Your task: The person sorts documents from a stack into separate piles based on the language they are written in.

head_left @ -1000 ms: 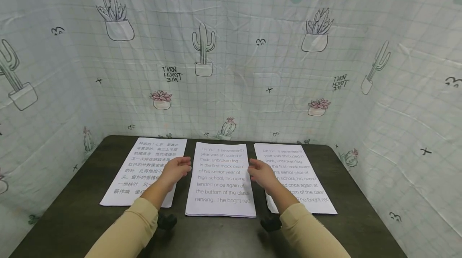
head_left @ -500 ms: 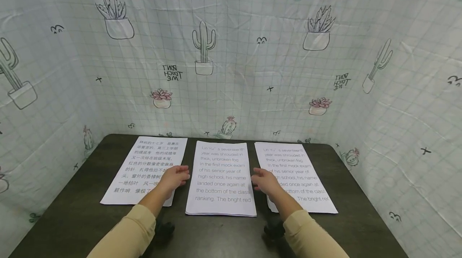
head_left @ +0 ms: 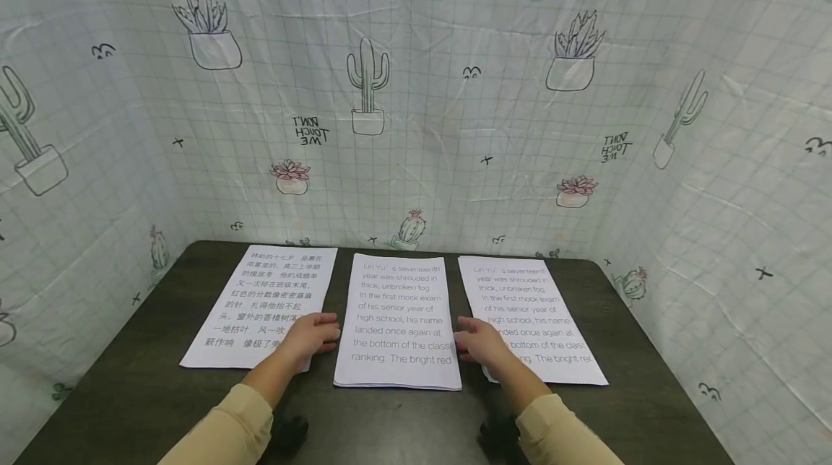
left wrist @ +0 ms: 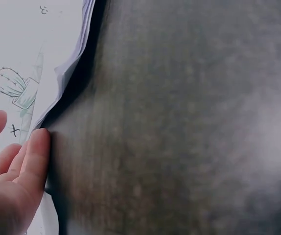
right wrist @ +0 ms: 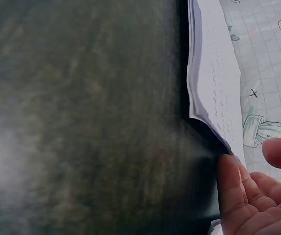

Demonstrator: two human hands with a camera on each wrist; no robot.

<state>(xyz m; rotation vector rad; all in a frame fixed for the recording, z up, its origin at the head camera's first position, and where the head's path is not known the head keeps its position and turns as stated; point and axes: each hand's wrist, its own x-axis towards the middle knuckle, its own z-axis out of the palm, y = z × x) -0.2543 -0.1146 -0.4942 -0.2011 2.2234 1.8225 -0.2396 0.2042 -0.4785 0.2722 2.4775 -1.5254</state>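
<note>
A stack of white paper [head_left: 399, 320] printed with English text lies flat at the middle of the dark table. My left hand [head_left: 308, 339] is at its left edge, over the inner edge of a stack with Chinese text [head_left: 260, 292]. On the other side, my right hand [head_left: 484, 342] is by the middle stack's right edge, over a second English stack [head_left: 536, 306]. Palms face each other, thumbs apart from the fingers. Both wrist views show fingertips at the sheets' edges [left wrist: 67, 63], [right wrist: 214, 73]; whether they touch, I cannot tell. Neither hand holds anything.
The dark table [head_left: 403, 422] extends in front of the stacks and to both sides. A white grid-patterned cloth [head_left: 429, 183] with cactus drawings hangs behind and along both sides. A dark object sits under each wrist [head_left: 289, 436].
Both hands have drawn back toward the table's front edge, along the sides of the middle stack. The three paper stacks have not moved on the table.
</note>
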